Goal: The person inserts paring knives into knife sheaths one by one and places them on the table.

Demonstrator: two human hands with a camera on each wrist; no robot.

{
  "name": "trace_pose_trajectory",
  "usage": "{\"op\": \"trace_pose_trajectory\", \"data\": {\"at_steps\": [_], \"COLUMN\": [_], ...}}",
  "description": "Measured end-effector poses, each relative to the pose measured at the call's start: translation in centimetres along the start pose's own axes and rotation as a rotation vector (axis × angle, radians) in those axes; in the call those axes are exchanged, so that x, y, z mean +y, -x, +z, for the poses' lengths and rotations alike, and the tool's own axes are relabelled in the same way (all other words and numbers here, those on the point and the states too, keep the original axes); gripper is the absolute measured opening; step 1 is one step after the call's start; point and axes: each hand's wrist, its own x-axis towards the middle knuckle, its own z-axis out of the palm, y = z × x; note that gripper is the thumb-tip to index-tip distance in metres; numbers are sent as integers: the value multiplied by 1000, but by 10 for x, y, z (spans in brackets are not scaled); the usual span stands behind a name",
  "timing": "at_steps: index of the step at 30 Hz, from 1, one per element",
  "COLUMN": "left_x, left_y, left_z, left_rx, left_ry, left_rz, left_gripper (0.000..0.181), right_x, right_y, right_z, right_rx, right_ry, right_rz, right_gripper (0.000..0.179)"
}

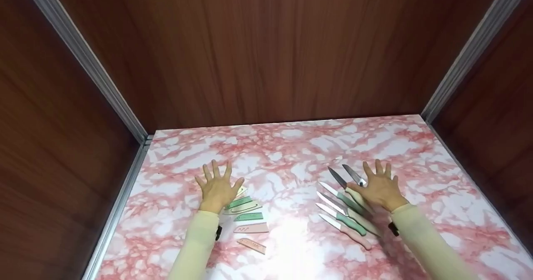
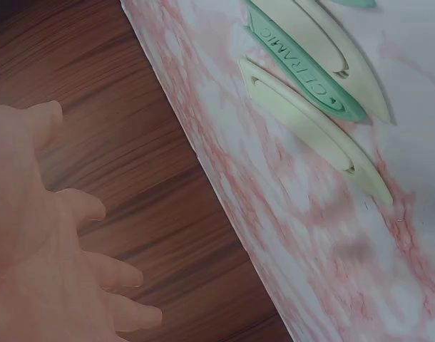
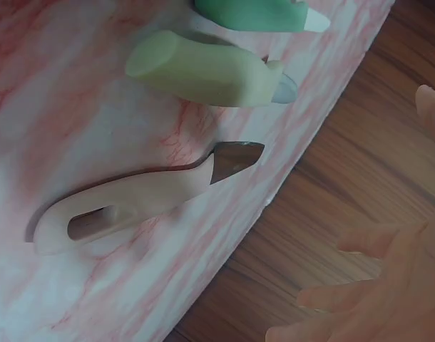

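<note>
My left hand (image 1: pixel 218 190) is held palm down with fingers straight and spread, its thumb beside a fan of blade sheaths. They include a pale yellow sheath (image 2: pixel 317 128), a green sheath (image 1: pixel 249 217) lettered CERAMIC in the left wrist view, and a pink sheath (image 1: pixel 251 228). On the other side my right hand (image 1: pixel 379 187), likewise spread, overlaps several knives whose blades point up and left. Among them lie a pink-handled knife (image 1: pixel 354 236) and a green-handled knife (image 1: pixel 352 223). A beige slotted handle (image 3: pixel 125 206) with a short dark blade shows in the right wrist view. Neither hand holds anything.
The tabletop (image 1: pixel 291 159) has a red and white marbled pattern. Dark wood-grain panels (image 1: pixel 266 55) stand behind it and at both sides, with metal rails (image 1: pixel 95 68) at the corners. A bright glare falls on the table's front middle.
</note>
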Motion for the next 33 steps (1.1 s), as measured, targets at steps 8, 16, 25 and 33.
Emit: {"op": "trace_pose_trajectory", "data": {"at_steps": [8, 16, 25, 33], "left_x": [-11, -26, -28, -31], "left_y": [-7, -15, -21, -23], "left_z": [1, 4, 21, 38], "left_rx": [5, -34, -85, -129], "left_ry": [78, 169, 169, 151], "left_rz": [45, 101, 155, 118], "left_gripper": [73, 45, 24, 12], "right_x": [0, 0, 3, 6], "right_y": [2, 2, 1, -2], "right_z": [4, 7, 12, 17], "right_rx": [90, 92, 82, 66], "right_ry": [-11, -31, -54, -45], "right_rz": [-48, -58, -82, -105], "right_gripper": [87, 58, 28, 23]}}
